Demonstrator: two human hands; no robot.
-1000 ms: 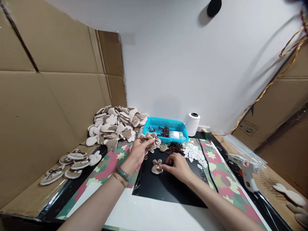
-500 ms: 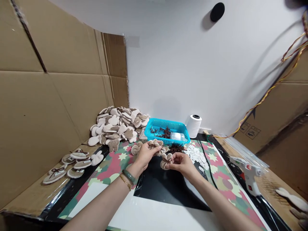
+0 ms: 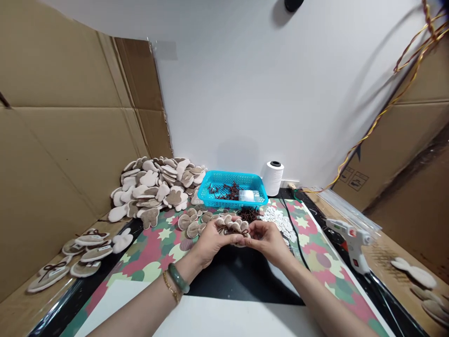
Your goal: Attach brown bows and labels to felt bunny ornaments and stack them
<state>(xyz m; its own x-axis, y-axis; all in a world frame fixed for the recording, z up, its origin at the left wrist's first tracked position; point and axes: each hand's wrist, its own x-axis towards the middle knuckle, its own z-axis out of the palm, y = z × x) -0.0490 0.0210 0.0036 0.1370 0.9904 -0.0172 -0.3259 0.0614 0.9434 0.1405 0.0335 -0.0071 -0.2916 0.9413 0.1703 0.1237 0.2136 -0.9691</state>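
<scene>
1. Beige plush pieces with skinny brown bows are bunched up between both hands, at the far side of the black mat.
2. Left hand is pinching the bunch from its left end, thumb along the near side. Can't tell exactly how the fingers sit behind.
3. Right hand has the other end pinched the same way – the thumbs look about touching.
4. Just past the hands: a heap of loose brown bows, with white tags scattered to its right.
5. Behind that, a blue basket, thread spool beside it.
6. Big plush pile back left, glue gun off right.
</scene>
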